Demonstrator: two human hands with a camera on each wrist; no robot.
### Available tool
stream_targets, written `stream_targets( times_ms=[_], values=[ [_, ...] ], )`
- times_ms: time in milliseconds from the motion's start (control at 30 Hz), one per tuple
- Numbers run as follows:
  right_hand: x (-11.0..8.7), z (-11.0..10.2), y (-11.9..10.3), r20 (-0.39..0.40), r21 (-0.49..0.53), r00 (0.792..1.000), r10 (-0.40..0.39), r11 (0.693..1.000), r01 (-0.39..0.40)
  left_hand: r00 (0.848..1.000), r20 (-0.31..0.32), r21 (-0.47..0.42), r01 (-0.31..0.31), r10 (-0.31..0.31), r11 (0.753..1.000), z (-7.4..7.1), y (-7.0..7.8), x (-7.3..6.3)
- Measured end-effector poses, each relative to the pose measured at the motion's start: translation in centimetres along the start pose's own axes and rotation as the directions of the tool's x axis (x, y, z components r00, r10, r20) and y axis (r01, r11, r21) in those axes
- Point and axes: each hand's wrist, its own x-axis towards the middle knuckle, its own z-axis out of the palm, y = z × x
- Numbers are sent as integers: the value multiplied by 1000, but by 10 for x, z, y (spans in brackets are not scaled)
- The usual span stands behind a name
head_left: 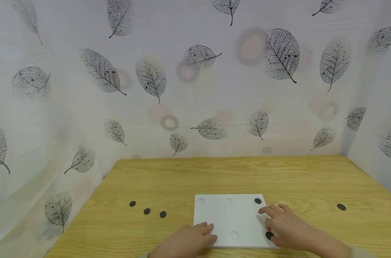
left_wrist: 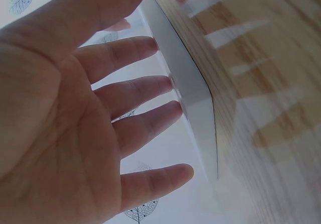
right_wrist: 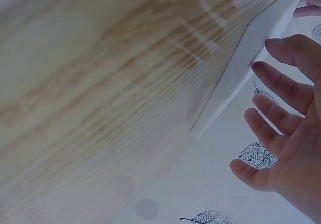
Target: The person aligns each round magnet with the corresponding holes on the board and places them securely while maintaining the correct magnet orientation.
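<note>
From the head, a flat white board (head_left: 226, 218) lies on a wooden table (head_left: 169, 179). The left hand (head_left: 189, 239) rests on the board's near left part with its fingers out straight, so its grip is wide and holds nothing. The right hand (head_left: 289, 228) is over the right side of the board. Its thumb touches a black disc (head_left: 268, 235) at the near right corner, and its pointer finger reaches out just short of another disc, the far right disc (head_left: 258, 201). Its grip is loose, with the fingers apart and a bit bent, not closed around the disc. Three round dents show in the board: a far left dent (head_left: 201, 201), a far middle dent (head_left: 229, 201) and a near middle dent (head_left: 234, 235). Three loose discs (head_left: 146, 211) lie on the table left of the board, and one lone disc (head_left: 341, 207) lies well off to the right. A leaf-print sheet (head_left: 215, 93) hangs behind.

From the left wrist, four straight, spread fingers reach to the edge of the board.

From the right wrist, the thumb and pointer finger are close to the board's edge and the other fingers are spread. The discs are hidden here.
</note>
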Motion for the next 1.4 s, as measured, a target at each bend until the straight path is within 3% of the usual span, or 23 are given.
stream_targets(
  times_ms=[167, 400, 800, 1167, 1400],
  values=[
    [0, 0, 1, -2, -1, 1000, -3, 1000, 3, 1000, -16, 40, 3, -2, 999, 0, 1, 1],
    [-1, 1, 0, -17, -4, 1000, -18, 1000, 18, 1000, 19, -29, 9, -8, 1000, -1, 0, 0],
    [-2, -3, 1, -23, 11, 1000, -12, 1000, 13, 1000, -11, 10, -4, 5, 1000, 2, -1, -1],
    [-8, -1, 9, -139, -58, 988, -69, 996, 61, 1000, -20, 35, -3, 3, 999, -1, 0, -1],
    [-11, -2, 19, -150, -40, 988, -46, 998, 40, 1000, -19, 23, -6, 7, 1000, -1, 0, -1]
  ],
)
